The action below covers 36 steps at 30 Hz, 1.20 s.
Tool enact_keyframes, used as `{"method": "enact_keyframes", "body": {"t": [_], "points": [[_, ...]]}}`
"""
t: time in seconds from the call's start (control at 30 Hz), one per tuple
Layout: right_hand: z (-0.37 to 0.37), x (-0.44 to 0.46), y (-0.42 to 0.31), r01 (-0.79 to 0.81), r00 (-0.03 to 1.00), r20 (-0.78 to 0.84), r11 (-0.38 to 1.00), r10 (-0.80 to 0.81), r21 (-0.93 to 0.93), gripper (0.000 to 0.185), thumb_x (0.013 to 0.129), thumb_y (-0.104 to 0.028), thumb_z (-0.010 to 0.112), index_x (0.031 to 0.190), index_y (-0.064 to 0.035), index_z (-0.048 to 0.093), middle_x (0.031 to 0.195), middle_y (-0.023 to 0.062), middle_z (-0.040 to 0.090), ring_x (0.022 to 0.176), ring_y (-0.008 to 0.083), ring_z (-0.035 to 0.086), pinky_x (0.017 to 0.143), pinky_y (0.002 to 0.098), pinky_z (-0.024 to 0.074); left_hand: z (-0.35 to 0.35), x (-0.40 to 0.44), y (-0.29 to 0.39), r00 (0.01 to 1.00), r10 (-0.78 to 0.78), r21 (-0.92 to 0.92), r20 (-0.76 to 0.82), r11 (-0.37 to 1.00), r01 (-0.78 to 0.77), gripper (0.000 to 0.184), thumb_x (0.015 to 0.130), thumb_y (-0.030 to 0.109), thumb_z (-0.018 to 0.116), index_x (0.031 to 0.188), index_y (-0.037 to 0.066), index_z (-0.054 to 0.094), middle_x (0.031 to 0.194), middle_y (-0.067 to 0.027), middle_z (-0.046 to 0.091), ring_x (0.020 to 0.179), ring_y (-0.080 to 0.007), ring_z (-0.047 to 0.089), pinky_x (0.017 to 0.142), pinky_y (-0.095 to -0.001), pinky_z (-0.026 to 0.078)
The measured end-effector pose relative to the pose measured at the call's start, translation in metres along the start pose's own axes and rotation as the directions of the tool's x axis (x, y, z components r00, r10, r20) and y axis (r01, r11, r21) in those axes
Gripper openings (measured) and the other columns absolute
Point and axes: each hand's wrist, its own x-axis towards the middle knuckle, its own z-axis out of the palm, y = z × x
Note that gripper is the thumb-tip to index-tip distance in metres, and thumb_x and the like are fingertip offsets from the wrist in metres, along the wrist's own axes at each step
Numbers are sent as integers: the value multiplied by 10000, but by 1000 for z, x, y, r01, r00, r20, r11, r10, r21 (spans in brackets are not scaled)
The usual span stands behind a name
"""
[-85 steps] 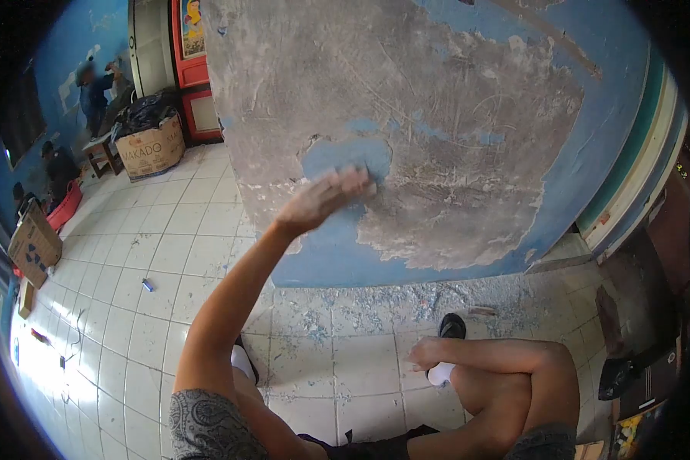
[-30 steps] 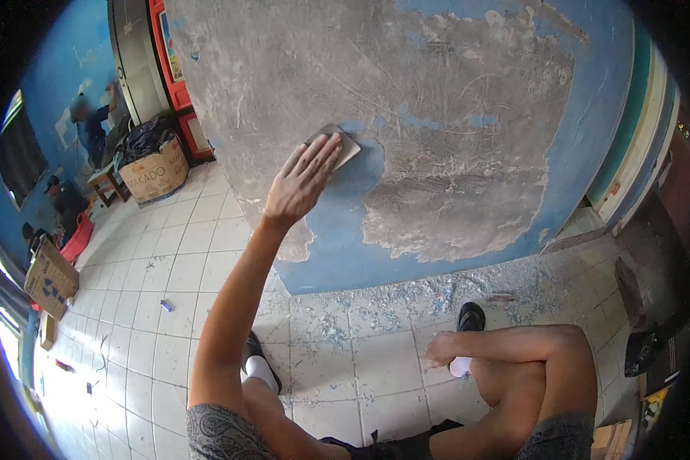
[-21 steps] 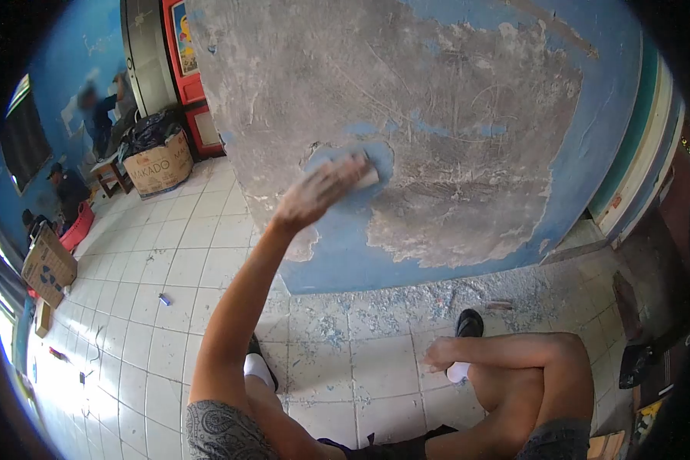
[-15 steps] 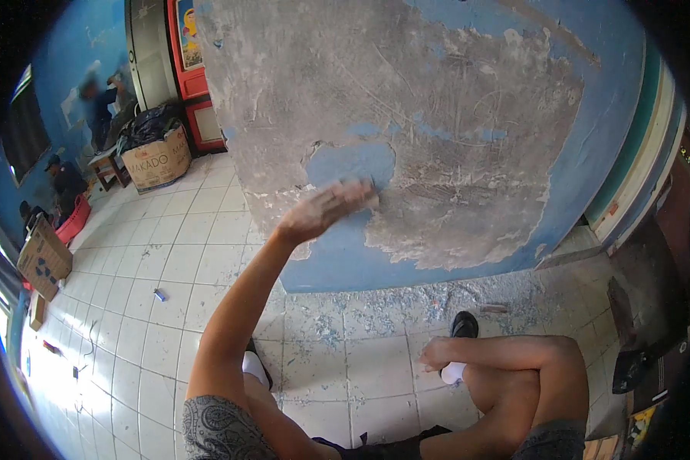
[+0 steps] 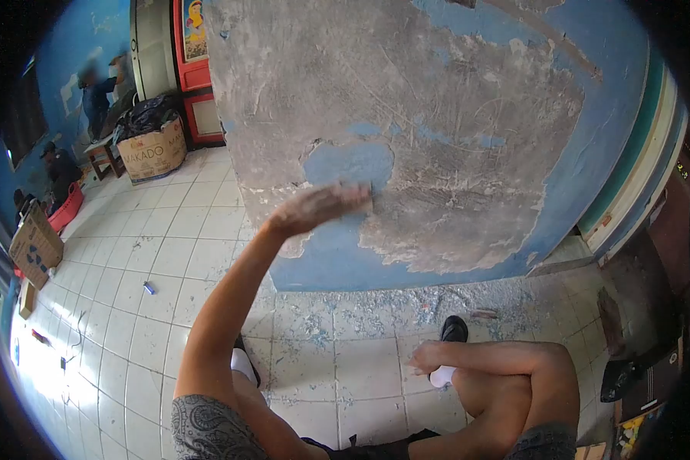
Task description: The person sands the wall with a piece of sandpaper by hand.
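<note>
My left hand (image 5: 318,209) reaches out to the wall (image 5: 468,176), whose blue paint is largely stripped to rough grey plaster. Motion smears its fingers, which look pressed together around something thin with a dark edge at the wall face; I cannot make out what it is. The fingertips are beside a remaining blue paint patch (image 5: 349,162). My right hand (image 5: 427,358) hangs loosely past my right knee, above a white sock (image 5: 442,376) and a black shoe (image 5: 454,329), with fingers drooping apart and nothing visible in them.
Paint chips (image 5: 376,307) litter the white floor tiles along the wall's foot. A MAKADO carton (image 5: 153,157) with black bags stands at back left, near a wooden stool (image 5: 104,159). One person (image 5: 97,100) works at the far wall; others sit near a red basket (image 5: 67,207).
My left hand stays at the wall near the blue patch, shifted slightly left and still blurred. The whole view has shifted slightly. My right hand keeps its place by the knee.
</note>
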Motion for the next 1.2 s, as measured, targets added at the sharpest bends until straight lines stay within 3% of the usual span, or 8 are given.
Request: {"method": "enact_keyframes", "body": {"t": [0.17,0.27,0.3,0.37,0.5,0.77,0.97,1.2], "points": [[4,-3,-6,26,995,-90,998,-30,-50,440,932,-489,531,1130,-108,626,894,174,688,842,379,675,728,516,549,-21,11,-37,923,-374,-488,88,792,368,612,1003,84,396,1580,101,192,1655,-37,186,1519,-195,181,1236,-375,215],[18,2,3,33,966,-256,999,-42,-38,392,885,-491,591,1004,-123,657,800,137,672,744,360,664,654,506,541,7,-14,18,999,-48,-309,24,950,53,650,994,101,411,1586,112,144,1668,-21,114,1522,-188,159,1253,-377,168],[19,4,6,37,949,-311,999,-47,-36,379,869,-491,610,962,-129,667,769,124,666,711,353,660,629,503,538,2,-18,15,995,22,-751,92,658,55,680,971,43,399,1588,119,122,1667,-30,106,1526,-190,136,1255,-379,169],[21,5,7,24,963,-266,999,-34,-39,382,870,-493,609,963,-128,668,777,126,669,718,352,662,635,501,539,2,-14,6,999,20,-216,40,976,-10,681,968,29,414,1587,130,149,1660,-40,152,1521,-198,169,1254,-392,177],[18,7,4,5,987,-162,1000,-10,-31,388,872,-497,606,965,-126,670,793,130,674,731,349,666,646,497,543,-13,14,-49,888,-459,-496,22,766,408,763,927,31,502,1592,172,157,1661,-52,152,1522,-242,166,1246,-435,185],[12,5,5,8,993,-121,1000,-12,-29,402,878,-498,599,951,-111,680,829,142,689,759,350,678,668,493,552,4,-8,4,993,-58,-128,99,989,70,825,912,376,626,1591,258,172,1655,36,162,1501,-184,218,1248,-409,161],[2,-1,1,-29,998,-61,999,28,-29,422,889,-482,588,902,-76,702,866,164,708,783,360,696,685,496,567,-21,16,-29,881,-460,-458,109,763,456,892,880,464,662,1592,198,195,1662,-57,149,1519,-246,182,1237,-423,178],[16,4,12,38,980,-195,999,-44,-37,421,892,-446,590,870,-46,718,855,178,720,793,373,711,685,504,581,0,2,0,984,-156,-503,84,846,177,983,840,579,663,1598,240,137,1659,-10,135,1513,-212,178,1232,-418,217]]}}
